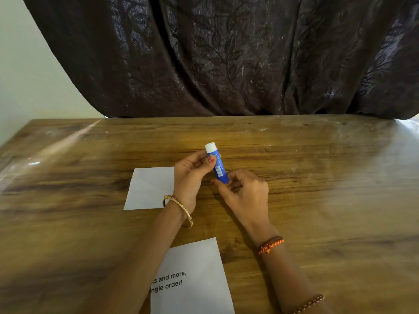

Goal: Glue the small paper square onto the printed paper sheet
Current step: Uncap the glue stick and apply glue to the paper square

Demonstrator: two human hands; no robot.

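Observation:
A blue glue stick (219, 169) with a white cap is held tilted above the table's middle. My left hand (190, 175) grips its upper part just below the cap. My right hand (244, 191) pinches its lower end. The small white paper square (148, 189) lies flat on the table, just left of my left hand, its right edge hidden by the wrist. The printed paper sheet (199, 273), with black text on it, lies near the front edge between my forearms; my left arm covers part of it.
The wooden table (317, 177) stretches wide to both sides, with a glossy film on its left part. A dark patterned curtain (226, 60) hangs behind the far edge. A pale wall (22, 75) stands at the left.

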